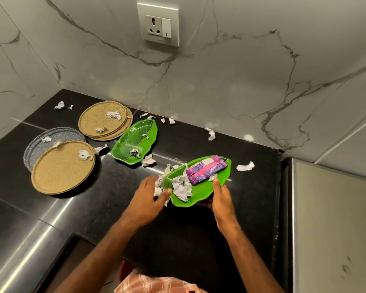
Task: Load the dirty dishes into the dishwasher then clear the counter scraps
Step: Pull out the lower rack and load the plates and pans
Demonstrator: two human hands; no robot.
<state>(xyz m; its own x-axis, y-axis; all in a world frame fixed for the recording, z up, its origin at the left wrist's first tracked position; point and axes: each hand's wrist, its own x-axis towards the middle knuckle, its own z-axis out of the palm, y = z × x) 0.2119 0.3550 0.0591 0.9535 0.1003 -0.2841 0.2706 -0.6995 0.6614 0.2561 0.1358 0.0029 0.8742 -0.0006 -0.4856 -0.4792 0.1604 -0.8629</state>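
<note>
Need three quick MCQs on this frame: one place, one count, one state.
1. Purple wrapper lies: A) on a tan plate B) on bare counter C) in the held green leaf tray.
2. Green leaf trays in view: A) one B) two C) four.
3. Right hand: A) grips the held tray's rim B) flat on the counter C) lifts a grey plate.
Key: C, wrapper sits inside the held tray; B, a second tray rests on the counter; A, thumb over the rim, fingers beneath.
</note>
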